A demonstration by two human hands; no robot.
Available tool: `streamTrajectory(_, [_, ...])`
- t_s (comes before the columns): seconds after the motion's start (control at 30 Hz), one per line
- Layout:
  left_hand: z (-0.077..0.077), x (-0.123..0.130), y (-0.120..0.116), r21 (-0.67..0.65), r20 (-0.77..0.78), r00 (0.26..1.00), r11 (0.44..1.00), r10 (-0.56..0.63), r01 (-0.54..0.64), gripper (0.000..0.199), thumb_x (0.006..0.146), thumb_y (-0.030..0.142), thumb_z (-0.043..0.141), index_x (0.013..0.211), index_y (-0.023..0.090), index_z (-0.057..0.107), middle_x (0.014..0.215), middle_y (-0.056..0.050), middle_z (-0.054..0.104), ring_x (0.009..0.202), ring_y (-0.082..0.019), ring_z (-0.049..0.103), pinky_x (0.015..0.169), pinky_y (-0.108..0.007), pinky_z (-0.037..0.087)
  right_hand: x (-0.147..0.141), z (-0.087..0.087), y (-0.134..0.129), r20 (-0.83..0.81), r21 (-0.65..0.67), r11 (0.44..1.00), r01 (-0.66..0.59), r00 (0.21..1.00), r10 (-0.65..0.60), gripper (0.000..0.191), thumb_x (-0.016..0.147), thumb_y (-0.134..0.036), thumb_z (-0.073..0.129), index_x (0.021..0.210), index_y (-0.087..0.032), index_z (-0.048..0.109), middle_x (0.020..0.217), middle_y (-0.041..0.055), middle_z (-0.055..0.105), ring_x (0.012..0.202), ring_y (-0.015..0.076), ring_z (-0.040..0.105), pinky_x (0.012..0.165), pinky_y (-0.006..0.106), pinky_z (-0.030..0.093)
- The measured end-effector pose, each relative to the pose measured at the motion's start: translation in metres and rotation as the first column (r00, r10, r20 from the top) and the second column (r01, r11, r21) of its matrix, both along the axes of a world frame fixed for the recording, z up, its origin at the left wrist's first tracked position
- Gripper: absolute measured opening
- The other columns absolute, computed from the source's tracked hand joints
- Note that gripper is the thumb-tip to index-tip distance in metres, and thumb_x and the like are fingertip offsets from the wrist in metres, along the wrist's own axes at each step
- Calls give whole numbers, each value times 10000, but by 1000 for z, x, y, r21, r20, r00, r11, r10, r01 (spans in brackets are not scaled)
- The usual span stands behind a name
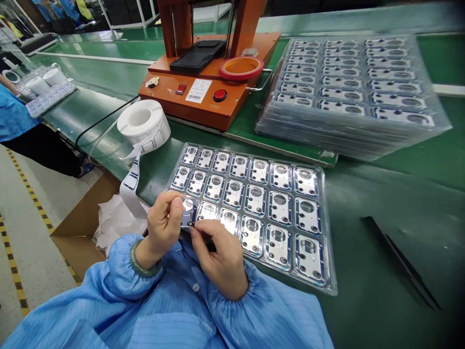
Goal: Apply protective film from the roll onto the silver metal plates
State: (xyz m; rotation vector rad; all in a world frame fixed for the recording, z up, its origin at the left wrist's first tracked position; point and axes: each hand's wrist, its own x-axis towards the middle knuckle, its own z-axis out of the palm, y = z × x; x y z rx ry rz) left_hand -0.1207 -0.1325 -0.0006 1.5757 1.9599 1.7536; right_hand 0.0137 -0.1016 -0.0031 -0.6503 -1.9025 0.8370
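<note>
Between my two hands a small flat plate, silvery with a dark blue edge and a round window, is raised over the near left corner of a clear plastic tray. My left hand pinches its left side between thumb and forefinger. At its lower right corner, my right hand has thumb and forefinger closed on the edge. Rows of matching plates fill the tray's pockets. Left of the tray stands a roll of white labels, its printed strip hanging down past the bench edge.
Behind the tray is an orange press with a red tape roll on it. A tall stack of filled trays stands at back right. Black tweezers lie at right. A cardboard box holds white paper. A co-worker is at far left.
</note>
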Motion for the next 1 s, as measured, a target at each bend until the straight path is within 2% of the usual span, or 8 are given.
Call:
streamTrajectory(0.3, [6, 2, 2, -42, -81, 996, 998, 37, -41, 132, 928, 221, 457, 925, 175, 581, 726, 11, 621, 543, -76, 543, 546, -193, 451, 2, -2, -1, 14, 117, 992, 40, 999, -41, 145, 896, -89, 474, 963, -183, 563, 837, 60, 677, 772, 169, 647, 686, 278, 506])
streamTrajectory(0.47, [10, 3, 4, -42, -163, 986, 999, 26, -34, 110, 918, 182, 470, 896, 167, 576, 718, 22, 603, 572, -64, 532, 551, -168, 431, 1, -6, -3, 117, 388, 909, 150, 971, -209, 146, 894, -136, 507, 1027, -154, 564, 872, 97, 698, 749, 200, 649, 618, 298, 485])
streamTrajectory(0.57, [11, 2, 4, -57, -164, 986, 998, 25, -35, 112, 916, 184, 472, 893, 166, 580, 715, 26, 599, 559, -60, 514, 531, -166, 412, 0, -7, -3, 142, 441, 880, 177, 954, -262, 148, 907, -175, 484, 1026, -158, 570, 853, 100, 695, 718, 198, 639, 590, 298, 461])
streamTrajectory(0.67, [11, 2, 4, -81, -133, 991, 996, 24, -35, 121, 918, 199, 471, 882, 167, 582, 704, 27, 592, 553, -63, 506, 523, -171, 407, 0, -9, -4, 154, 460, 865, 199, 942, -298, 137, 900, -179, 489, 1009, -160, 570, 752, 79, 668, 640, 189, 603, 554, 294, 428])
streamTrajectory(0.73, [11, 2, 3, -94, -112, 993, 995, 23, -34, 128, 919, 211, 471, 871, 168, 581, 688, 30, 579, 548, -64, 499, 529, -173, 410, 0, -9, -4, 151, 464, 860, 211, 938, -311, 130, 895, -174, 496, 1000, -157, 570, 708, 69, 648, 603, 187, 580, 534, 295, 410])
streamTrajectory(0.83, [10, 2, 3, -102, -73, 997, 994, 20, -28, 140, 922, 236, 470, 867, 173, 582, 681, 29, 573, 550, -69, 496, 536, -179, 414, 0, -10, -5, 111, 422, 871, 253, 939, -326, 179, 892, -156, 490, 1056, -153, 561, 763, 86, 663, 636, 196, 595, 565, 300, 431])
streamTrajectory(0.93, [8, 1, 2, -109, -6, 1000, 994, 26, -27, 163, 925, 269, 469, 858, 178, 587, 695, 18, 583, 570, -82, 515, 540, -192, 422, 1, -8, -3, 56, 270, 924, 269, 954, -294, 213, 892, -140, 485, 1092, -163, 557, 818, 86, 670, 694, 193, 622, 618, 296, 466])
streamTrajectory(1.0, [7, 1, 2, -115, 49, 998, 993, 35, -29, 177, 926, 289, 471, 853, 179, 589, 692, 13, 581, 568, -86, 519, 535, -198, 423, 2, -5, -1, 45, 120, 972, 201, 977, -208, 159, 905, -149, 480, 1025, -175, 582, 803, 62, 663, 703, 172, 629, 627, 277, 472])
